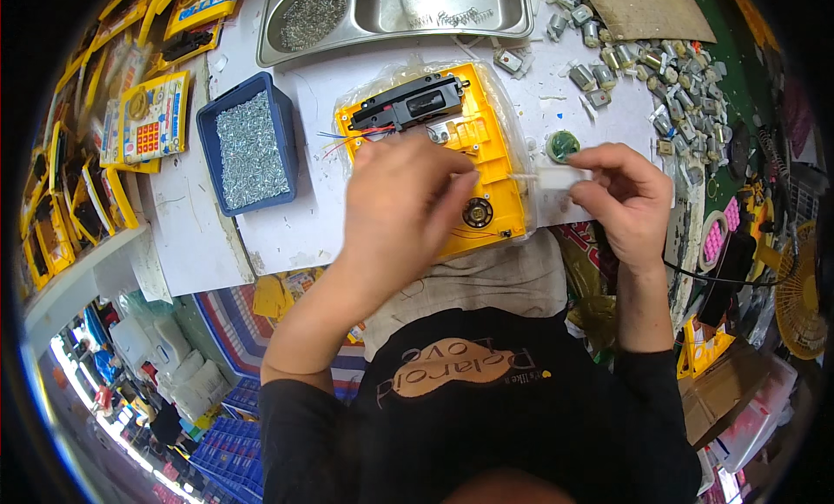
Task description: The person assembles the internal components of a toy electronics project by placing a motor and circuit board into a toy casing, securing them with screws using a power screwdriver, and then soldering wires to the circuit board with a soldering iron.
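Note:
A yellow plastic casing (497, 148) lies on clear plastic wrap on the white table in front of me. It carries a black plastic mechanism (408, 106), thin coloured wires and a small round black speaker (477, 212). My left hand (401, 200) is over the casing's middle, smeared by motion. Whether its fingers hold anything is unclear. My right hand (627, 200) is closed just right of the casing, thumb and fingers pinching a pale, blurred plastic piece (554, 178). A small round green item (563, 144) sits beside those fingers.
A blue bin of small screws (252, 148) stands left of the casing. Behind is a metal tray (369, 43) with springs. Small motors (673, 96) are heaped at the right. Yellow casings (148, 117) are stacked at the left. A yellow fan (799, 291) stands far right.

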The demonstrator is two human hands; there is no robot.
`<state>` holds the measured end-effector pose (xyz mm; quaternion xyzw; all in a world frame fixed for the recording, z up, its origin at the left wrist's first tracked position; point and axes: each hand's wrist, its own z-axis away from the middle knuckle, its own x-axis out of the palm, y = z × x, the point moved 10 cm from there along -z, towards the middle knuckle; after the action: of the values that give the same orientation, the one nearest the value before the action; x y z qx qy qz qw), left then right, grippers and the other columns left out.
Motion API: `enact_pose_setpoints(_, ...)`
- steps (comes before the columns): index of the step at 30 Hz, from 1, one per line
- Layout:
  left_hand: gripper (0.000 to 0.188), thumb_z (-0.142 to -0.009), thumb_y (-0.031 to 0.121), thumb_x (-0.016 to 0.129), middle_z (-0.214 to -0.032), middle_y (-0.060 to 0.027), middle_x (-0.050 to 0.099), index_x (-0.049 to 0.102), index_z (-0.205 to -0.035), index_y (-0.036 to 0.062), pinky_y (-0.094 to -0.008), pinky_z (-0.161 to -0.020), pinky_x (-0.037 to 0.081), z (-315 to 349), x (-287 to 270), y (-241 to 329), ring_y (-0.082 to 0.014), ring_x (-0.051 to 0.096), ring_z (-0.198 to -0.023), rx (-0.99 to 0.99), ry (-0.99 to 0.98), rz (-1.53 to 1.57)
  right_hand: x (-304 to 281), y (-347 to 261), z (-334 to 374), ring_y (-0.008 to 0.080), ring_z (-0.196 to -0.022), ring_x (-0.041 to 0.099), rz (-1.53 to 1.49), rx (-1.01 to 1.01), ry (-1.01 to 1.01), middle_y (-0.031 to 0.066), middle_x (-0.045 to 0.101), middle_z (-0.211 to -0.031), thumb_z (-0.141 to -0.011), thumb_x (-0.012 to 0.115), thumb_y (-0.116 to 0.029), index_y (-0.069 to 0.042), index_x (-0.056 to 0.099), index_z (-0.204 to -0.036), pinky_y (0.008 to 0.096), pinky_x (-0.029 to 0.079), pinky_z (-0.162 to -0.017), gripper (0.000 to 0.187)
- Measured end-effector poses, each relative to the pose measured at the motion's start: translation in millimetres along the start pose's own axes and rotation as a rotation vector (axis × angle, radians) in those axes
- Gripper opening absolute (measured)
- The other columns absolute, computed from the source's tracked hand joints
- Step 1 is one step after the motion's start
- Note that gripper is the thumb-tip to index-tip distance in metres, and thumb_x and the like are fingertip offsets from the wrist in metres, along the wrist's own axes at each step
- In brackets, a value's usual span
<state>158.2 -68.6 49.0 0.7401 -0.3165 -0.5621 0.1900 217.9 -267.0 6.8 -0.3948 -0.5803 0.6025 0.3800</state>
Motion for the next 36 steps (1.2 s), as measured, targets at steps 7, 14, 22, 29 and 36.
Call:
enact_pose_setpoints(7, 0.012, -0.08, 0.005, 0.078, -0.067, -0.0003, 0.055, 0.067, -0.083, 0.0071, -0.0301, -0.07, 0.039, 26, -16, -39, -0.0167, 0.051, -0.06, -0.188, 0.145, 0.156, 51, -22, -19, 0.0135, -0.065, 0.064, 0.438, -0.286, -0.243, 0.007, 0.069, -0.08, -0.077, 0.084, -0.008, 0.0, 0.072, -0.096, 0.0246, 0.052, -0.06, 0.023)
enact_pose_setpoints(14, 0.014, -0.08, 0.004, 0.077, -0.072, -0.0004, 0.061, 0.064, -0.083, 0.0075, -0.0302, -0.071, 0.04, 19, -14, -33, -0.0165, 0.055, -0.063, -0.112, 0.147, 0.21, 79, -40, -31, 0.0221, -0.063, 0.065, 0.682, -0.52, -0.437, 0.0083, 0.066, -0.077, -0.076, 0.084, -0.019, -0.003, 0.071, -0.092, 0.0318, 0.052, -0.057, 0.026)
enact_pose_setpoints(22, 0.014, -0.08, 0.003, 0.077, -0.073, 0.0004, 0.061, 0.064, -0.084, 0.0075, -0.0291, -0.072, 0.039, 19, -15, -32, -0.0147, 0.055, -0.059, -0.076, 0.144, 0.189, 97, -56, -30, 0.0292, -0.079, 0.065, 0.818, -0.58, -0.676, 0.0095, 0.062, -0.082, -0.071, 0.076, -0.007, -0.003, 0.067, -0.099, 0.0401, 0.053, -0.068, 0.031)
enact_pose_setpoints(29, 0.014, -0.08, 0.003, 0.077, -0.072, 0.0004, 0.061, 0.065, -0.084, 0.0077, -0.0294, -0.072, 0.04, 20, -12, -37, -0.0149, 0.055, -0.059, -0.089, 0.153, 0.216, 103, -61, -31, 0.0298, -0.08, 0.064, 0.861, -0.639, -0.753, 0.0101, 0.06, -0.081, -0.068, 0.073, -0.005, -0.002, 0.067, -0.098, 0.0399, 0.053, -0.069, 0.031)
enact_pose_setpoints(36, 0.012, -0.081, 0.003, 0.076, -0.074, -0.0012, 0.063, 0.065, -0.084, 0.0073, -0.0306, -0.073, 0.041, 23, -14, -39, -0.0168, 0.058, -0.062, -0.122, 0.192, 0.25, 99, -58, -35, 0.0301, -0.082, 0.064, 0.815, -0.686, -0.75, 0.0108, 0.063, -0.086, -0.07, 0.073, -0.004, -0.002, 0.068, -0.101, 0.039, 0.053, -0.07, 0.032)
